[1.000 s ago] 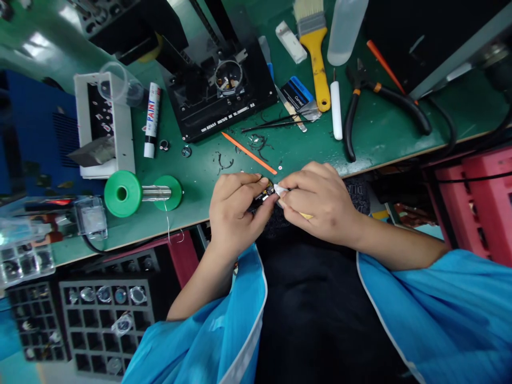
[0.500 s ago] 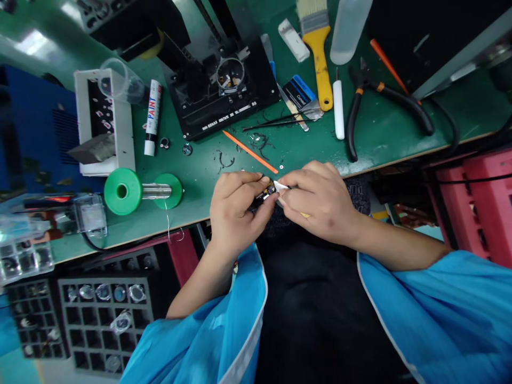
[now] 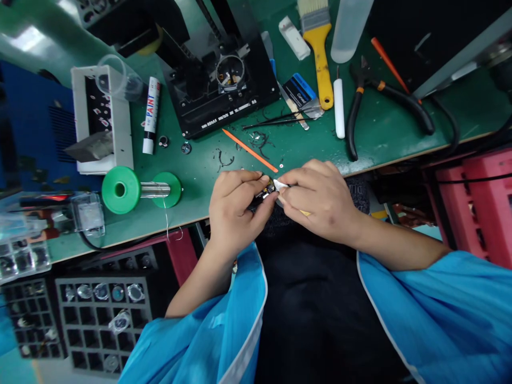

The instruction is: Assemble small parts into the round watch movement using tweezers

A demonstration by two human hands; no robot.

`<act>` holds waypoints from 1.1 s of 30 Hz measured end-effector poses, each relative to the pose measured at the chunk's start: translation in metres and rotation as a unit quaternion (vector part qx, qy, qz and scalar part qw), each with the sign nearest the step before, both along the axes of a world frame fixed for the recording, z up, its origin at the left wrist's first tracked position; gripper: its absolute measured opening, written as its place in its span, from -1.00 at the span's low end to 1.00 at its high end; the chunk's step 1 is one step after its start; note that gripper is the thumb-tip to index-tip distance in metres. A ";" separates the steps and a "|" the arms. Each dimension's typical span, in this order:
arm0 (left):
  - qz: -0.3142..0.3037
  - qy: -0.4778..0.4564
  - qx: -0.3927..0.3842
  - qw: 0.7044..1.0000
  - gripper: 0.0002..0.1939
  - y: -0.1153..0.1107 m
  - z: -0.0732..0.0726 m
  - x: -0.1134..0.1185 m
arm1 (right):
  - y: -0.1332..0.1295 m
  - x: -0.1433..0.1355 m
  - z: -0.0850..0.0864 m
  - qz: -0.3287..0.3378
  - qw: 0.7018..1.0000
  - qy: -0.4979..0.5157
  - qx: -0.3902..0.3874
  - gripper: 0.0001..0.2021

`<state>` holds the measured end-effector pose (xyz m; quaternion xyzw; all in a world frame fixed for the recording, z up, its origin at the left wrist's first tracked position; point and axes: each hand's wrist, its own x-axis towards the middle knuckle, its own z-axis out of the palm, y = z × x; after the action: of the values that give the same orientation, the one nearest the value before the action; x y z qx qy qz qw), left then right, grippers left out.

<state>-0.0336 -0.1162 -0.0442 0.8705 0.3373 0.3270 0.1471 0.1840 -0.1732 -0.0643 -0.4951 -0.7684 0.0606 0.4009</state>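
Note:
My left hand (image 3: 236, 210) is closed, thumb and fingers pinching a small dark round part with metallic and gold-coloured bits (image 3: 269, 190), mostly hidden by the fingers. My right hand (image 3: 322, 200) is also closed, around a small white pointed piece (image 3: 279, 184) whose tip touches or nearly touches that part. The kind of the white piece does not show clearly. A bit of yellow (image 3: 305, 213) peeks out under the right fingers. Both hands meet just in front of the bench edge. Beyond them on the green bench lies an orange stick (image 3: 250, 150) among black scraps (image 3: 262, 144).
A black fixture with a metal ring (image 3: 230, 73) stands at the back. Pliers (image 3: 354, 114), a yellow brush (image 3: 321, 64), black tweezers (image 3: 276, 121) and a white-handled tool (image 3: 338, 109) lie right. Leftward are a solder spool (image 3: 122, 190), paint marker (image 3: 151, 116) and white box (image 3: 125, 138). Compartment trays (image 3: 104, 312) sit below.
Both hands keep nearly the same pose and grip. The view has shifted very slightly; nothing has been picked up or let go.

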 end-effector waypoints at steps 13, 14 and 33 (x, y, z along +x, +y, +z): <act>-0.009 0.002 0.001 1.000 -0.78 0.000 0.001 0.000 | 0.001 0.001 0.000 -0.003 1.000 -0.011 0.013 -0.75; -0.007 0.001 0.000 1.000 -0.78 0.000 0.001 0.000 | 0.001 0.001 0.000 -0.001 1.000 -0.010 0.015 -0.75; 0.006 0.001 0.019 1.000 -0.78 -0.001 -0.005 -0.002 | -0.005 0.002 -0.004 0.014 0.999 0.047 0.016 -0.79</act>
<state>-0.0351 -0.1171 -0.0489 0.8716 0.3361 0.3331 0.1283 0.1860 -0.1784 -0.0686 -0.4747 -0.7564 0.0768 0.4435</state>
